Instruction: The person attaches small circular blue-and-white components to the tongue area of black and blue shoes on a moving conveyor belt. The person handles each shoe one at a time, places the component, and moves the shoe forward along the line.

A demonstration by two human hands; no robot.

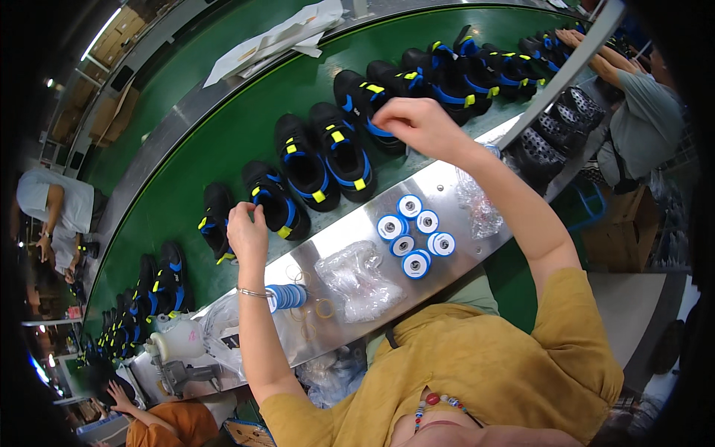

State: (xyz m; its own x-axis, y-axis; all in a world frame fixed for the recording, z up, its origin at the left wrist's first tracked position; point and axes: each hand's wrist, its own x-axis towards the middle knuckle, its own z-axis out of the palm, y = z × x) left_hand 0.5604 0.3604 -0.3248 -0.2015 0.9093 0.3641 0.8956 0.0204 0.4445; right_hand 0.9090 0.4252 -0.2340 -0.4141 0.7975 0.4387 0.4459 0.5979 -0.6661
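Observation:
My left hand (247, 229) is over the near side of the green conveyor belt (216, 153), between two black-and-blue shoes with yellow tabs. Its thumb and fingers are pinched together beside the right one, a shoe (277, 205); anything between them is too small to make out. Further right, my right hand (418, 125) is closed, its fingertips over the edge of another black-and-blue shoe (356, 91). What those fingers hold, if anything, is hidden. Between my hands a pair of shoes (304, 165) sits upright on the belt.
On the metal ledge (462, 212) before me lie several blue-and-white rolls (410, 206), clear plastic bags (360, 281), rubber bands (324, 308) and a blue stack (287, 296). A metal post (566, 71) rises at right. Co-workers are on both sides; white paper (275, 41) lies beyond the belt.

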